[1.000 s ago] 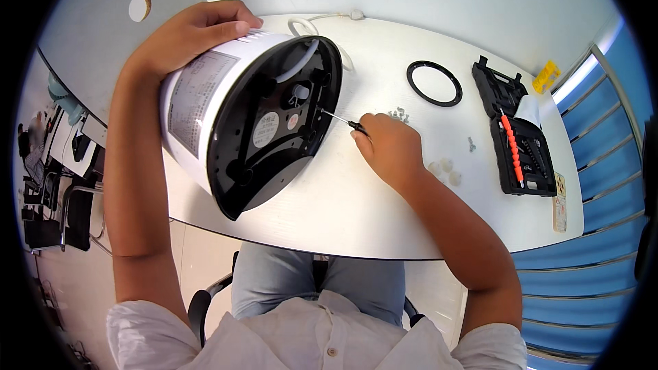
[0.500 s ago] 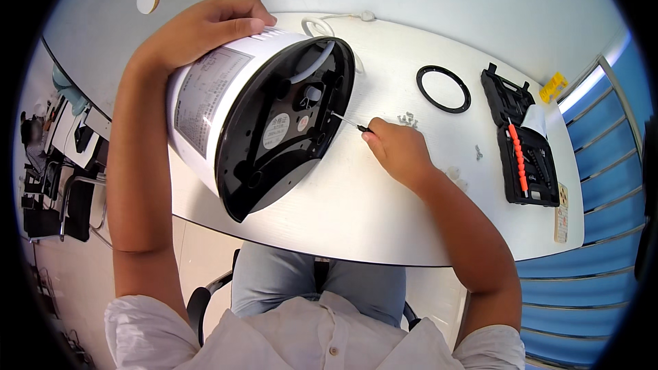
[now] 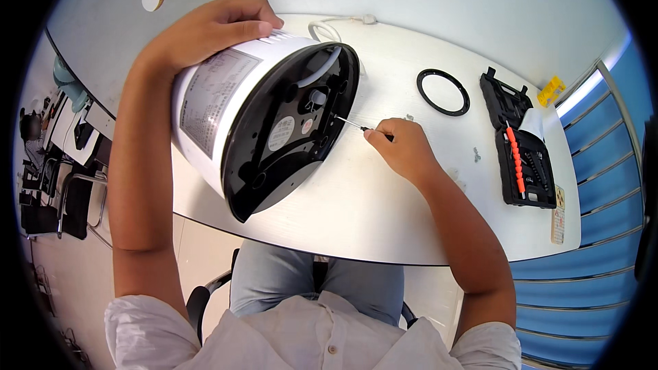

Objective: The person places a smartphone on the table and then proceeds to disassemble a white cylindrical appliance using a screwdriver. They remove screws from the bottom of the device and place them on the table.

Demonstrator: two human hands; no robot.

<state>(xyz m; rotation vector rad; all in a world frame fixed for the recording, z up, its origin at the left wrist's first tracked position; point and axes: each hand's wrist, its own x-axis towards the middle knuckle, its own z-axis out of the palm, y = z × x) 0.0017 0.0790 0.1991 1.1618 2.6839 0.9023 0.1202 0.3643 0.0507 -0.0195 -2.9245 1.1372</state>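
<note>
A white appliance (image 3: pixel 205 154) with a rounded body and a grey printed label lies tipped on the table, its black underside (image 3: pixel 277 164) turned toward the right. Over its upper side my left hand (image 3: pixel 236 22) is curled, thumb and fingers pressed on the vented part, steadying it. My right hand (image 3: pixel 404 142) is closed round the black handle of a screwdriver (image 3: pixel 353 125). The screwdriver's thin metal shaft reaches left, and its tip meets the underside near the right edge. Whether the tip sits in a screw is too small to tell.
A black ring (image 3: pixel 443 92) lies on the white table (image 3: pixel 356 223). Right of it are an open black tool case (image 3: pixel 524 171) with an orange flexible shaft (image 3: pixel 515 157), a remote control (image 3: pixel 558 216) and a yellow packet (image 3: pixel 550 90). Small screws (image 3: pixel 477 155) lie loose. A pale cable (image 3: pixel 325 27) runs behind.
The screwdriver tip stays at the same place on the underside. My right hand has turned a little round the handle, which now shows past the fingers. The view has shifted slightly.
</note>
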